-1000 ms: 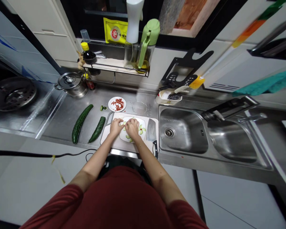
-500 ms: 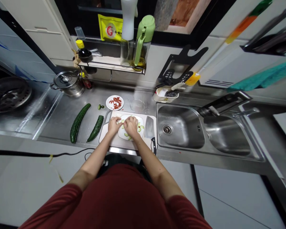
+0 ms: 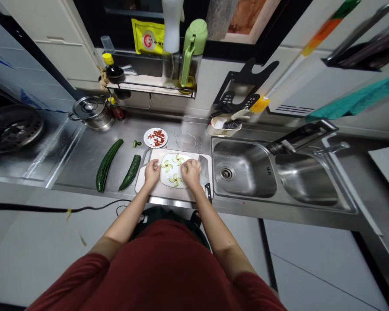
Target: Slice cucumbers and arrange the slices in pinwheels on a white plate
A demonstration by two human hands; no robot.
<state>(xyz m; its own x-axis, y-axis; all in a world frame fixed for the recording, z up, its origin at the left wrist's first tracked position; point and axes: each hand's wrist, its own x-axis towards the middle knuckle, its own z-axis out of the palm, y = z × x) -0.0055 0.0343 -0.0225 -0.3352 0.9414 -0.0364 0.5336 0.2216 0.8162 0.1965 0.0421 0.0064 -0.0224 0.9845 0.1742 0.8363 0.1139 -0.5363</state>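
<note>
A white plate (image 3: 167, 178) lies on the cutting board (image 3: 145, 190), with cucumber slices (image 3: 175, 180) set out on it in pinwheels, small red bits at their centres. My left hand (image 3: 152, 172) is just off the plate's left edge, fingers curled in; what they hold, if anything, is too small to tell. Over the plate's right side, my right hand (image 3: 192, 173) is pinched closed and covers part of the slices; whatever it pinches is hidden. A knife (image 3: 208, 190) rests on the board's right side, its blade partly behind my right hand.
Left of the board lie two cucumbers (image 3: 108, 166), with cucumber ends (image 3: 136, 143) nearby. Behind it stands a small plate (image 3: 146, 140) of red bits. The double sink (image 3: 246, 196) is to the right; a lidded pot (image 3: 100, 123) stands back left. Bottles fill the wall shelf (image 3: 149, 88).
My hands have moved apart from over the middle of the plate: the left to its left edge, the right to its right side. More of the cucumber pinwheels now shows.
</note>
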